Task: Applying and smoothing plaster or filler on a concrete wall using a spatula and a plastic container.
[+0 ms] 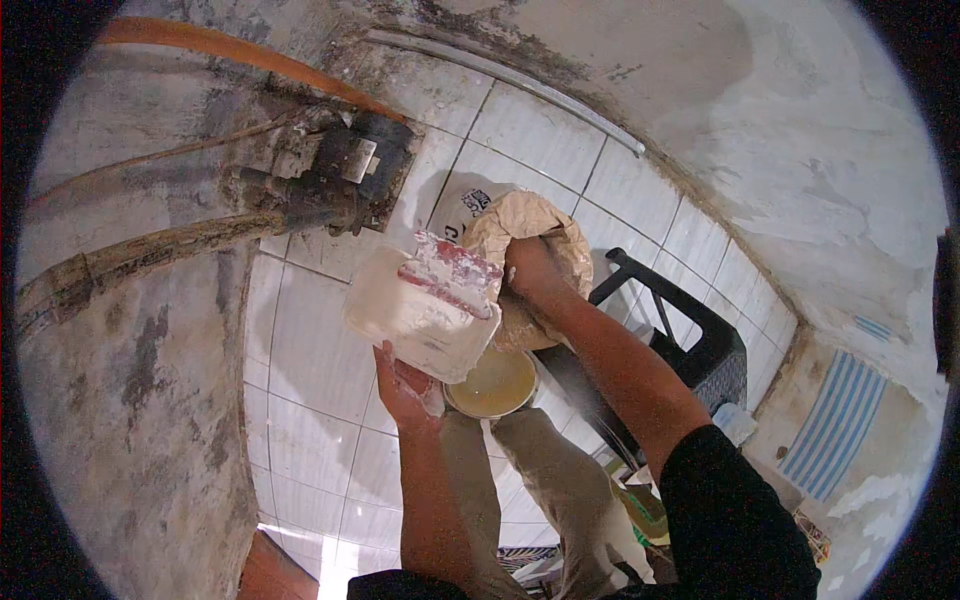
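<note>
My left hand (408, 388), whitened with powder or paste, grips a pale plastic tub (395, 315) from below. The tub is tilted and smeared with white. Across its far right side lies a flat red piece (455, 270) caked in white; its kind is unclear. My right hand (538, 268) reaches into the open mouth of a brown paper sack (522, 212). Its fingers are mostly hidden there, so their grip does not show. Beneath the tub, between my legs and the sack, stands a round bucket (492, 385) with a yellowish inside.
A black plastic stool or chair (700, 350) stands right of the sack. Dirty pipes (190, 235) run along the stained left wall to a dark fitting (370, 165). White tiles (320, 330) cover the floor. A blue-striped cloth (833, 425) is at the right.
</note>
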The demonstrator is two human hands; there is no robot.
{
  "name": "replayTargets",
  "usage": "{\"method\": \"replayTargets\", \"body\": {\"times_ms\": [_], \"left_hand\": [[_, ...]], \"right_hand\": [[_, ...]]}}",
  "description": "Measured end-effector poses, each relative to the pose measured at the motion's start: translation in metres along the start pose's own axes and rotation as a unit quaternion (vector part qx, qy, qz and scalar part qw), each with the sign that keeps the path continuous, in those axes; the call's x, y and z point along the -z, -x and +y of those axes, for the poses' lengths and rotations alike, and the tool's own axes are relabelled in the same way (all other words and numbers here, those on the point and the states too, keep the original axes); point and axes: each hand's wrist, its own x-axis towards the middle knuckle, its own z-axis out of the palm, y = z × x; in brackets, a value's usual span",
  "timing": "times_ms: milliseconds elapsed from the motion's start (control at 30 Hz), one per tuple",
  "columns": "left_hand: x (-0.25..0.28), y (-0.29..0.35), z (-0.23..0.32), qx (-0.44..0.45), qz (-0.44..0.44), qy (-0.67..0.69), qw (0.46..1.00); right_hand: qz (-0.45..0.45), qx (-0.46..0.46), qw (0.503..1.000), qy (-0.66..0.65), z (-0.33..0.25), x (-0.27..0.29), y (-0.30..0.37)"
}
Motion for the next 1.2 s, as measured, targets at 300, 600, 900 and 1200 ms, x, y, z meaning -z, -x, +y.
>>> {"method": "replayTargets", "body": {"times_ms": [300, 600, 900, 1200], "left_hand": [[0.011, -0.005, -0.007, 0.025, -0.012, 0.018, 0.999], [0.029, -0.006, -0.009, 0.021, -0.022, 0.005, 1.0], [0.041, 0.018, 0.008, -0.023, -0.026, 0.02, 0.999], [0.04, 0.078, -0.011, -0.054, -0.018, 0.022, 0.998]], "right_hand": [[0.119, -0.143, 0.949, -0.256, -0.031, 0.016, 0.012], [0.018, -0.084, 0.996, 0.036, -0.053, 0.046, 0.031], [0.068, -0.118, 0.986, 0.101, -0.092, 0.065, 0.093], [0.108, -0.083, 0.99, 0.042, -0.082, 0.073, 0.156]]}}
